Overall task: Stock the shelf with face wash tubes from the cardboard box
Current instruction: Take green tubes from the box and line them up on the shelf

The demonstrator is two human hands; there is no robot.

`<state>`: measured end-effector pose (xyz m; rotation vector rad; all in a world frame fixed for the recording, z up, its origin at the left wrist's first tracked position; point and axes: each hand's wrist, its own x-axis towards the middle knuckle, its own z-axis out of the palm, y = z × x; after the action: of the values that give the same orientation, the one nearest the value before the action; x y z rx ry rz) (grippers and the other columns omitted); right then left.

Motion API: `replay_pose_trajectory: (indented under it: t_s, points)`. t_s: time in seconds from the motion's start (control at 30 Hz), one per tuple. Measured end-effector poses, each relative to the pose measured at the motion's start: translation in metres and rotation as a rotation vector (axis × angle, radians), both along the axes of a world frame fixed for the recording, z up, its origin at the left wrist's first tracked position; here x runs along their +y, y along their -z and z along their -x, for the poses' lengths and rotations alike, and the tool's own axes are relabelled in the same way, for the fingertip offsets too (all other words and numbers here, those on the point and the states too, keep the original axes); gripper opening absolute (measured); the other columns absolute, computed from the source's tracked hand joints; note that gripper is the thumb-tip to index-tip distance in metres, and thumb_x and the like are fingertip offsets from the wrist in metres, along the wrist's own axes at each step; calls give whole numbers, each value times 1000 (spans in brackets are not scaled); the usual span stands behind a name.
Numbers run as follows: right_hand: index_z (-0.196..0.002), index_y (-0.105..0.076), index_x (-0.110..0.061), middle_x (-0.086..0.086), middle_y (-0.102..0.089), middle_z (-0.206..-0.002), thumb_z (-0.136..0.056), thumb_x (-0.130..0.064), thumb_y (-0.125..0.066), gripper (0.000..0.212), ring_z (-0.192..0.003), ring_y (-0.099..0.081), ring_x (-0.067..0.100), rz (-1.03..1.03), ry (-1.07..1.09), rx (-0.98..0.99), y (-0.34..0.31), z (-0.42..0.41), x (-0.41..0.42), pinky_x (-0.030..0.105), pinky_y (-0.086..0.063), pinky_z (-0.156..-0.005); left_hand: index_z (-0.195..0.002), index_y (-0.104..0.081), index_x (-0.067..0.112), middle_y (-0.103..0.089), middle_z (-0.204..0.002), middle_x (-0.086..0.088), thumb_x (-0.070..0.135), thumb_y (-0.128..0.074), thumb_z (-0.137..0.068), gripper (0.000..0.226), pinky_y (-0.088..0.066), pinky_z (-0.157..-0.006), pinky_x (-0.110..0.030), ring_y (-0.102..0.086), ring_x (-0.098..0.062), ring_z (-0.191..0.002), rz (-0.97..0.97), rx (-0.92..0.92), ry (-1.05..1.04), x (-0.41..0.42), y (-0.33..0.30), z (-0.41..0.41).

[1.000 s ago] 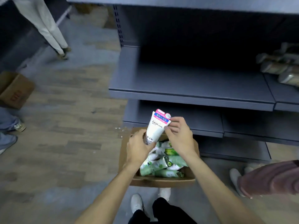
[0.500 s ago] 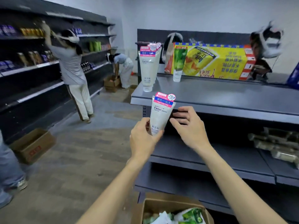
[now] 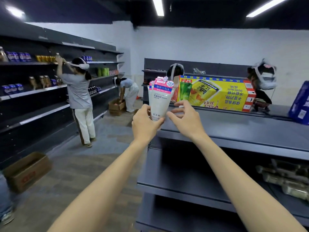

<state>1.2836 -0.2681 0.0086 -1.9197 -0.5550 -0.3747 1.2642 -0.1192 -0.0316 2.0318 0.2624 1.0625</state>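
The left hand grips a white face wash tube by its lower end, upright over the top shelf edge. The right hand hovers at its 3 o'clock, fingers loosely spread, empty. Tubes already standing at 11 o'clock, seemingly touching. The person should lower it cap-down beside them, label forward, steadying before release.

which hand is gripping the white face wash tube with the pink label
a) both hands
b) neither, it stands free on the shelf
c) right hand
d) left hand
d: the left hand has its fingers and thumb curled round the lower end of the face wash tube, while the right hand hovers beside it with fingers spread, not clearly touching it.
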Motion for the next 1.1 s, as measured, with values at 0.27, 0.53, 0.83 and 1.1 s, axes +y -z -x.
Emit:
replay_pose_trajectory:
  t_s: [0.27,0.53,0.83,1.1]
  points:
    - [-113,-53,-23,-6,-69,-103,-87,-27,-71,32,-85,-66,-4,38,4,56,15,-35,7,4,-45,-57,-93,-55,21,-68,-90,6,43,-86,-63,49,-55,-76,-41,-65,-15,-86,73,42,-45,12,11,-35]
    - [-115,-54,-21,-6,-68,-104,-87,-26,-72,33,-88,-66,-1,17,10,82,29,-55,24,9,-47,-65,-94,-54,22,-67,-91,6,44,-84,-66,47,-54,-75,-41,-63,-15,-87,69,21,-39,25,20,-59]
    - [-114,-55,-21,-6,-69,-104,-87,-24,-72,33,-87,-66,-1,-11,97,86,35,-66,39,4,-45,-62,-100,-53,22,-63,-97,6,48,-84,-66,53,-54,-75,-42,-63,-17,-90,32,-7,-17,32,28,-63]
    - [-114,-55,-20,-4,-69,-103,-87,-23,-73,33,-84,-66,0,5,128,78,35,-69,43,2,-44,-62,-104,-49,21,-61,-102,4,52,-84,-65,61,-55,-75,-43,-63,-21,-93,42,19,22,34,25,-60]
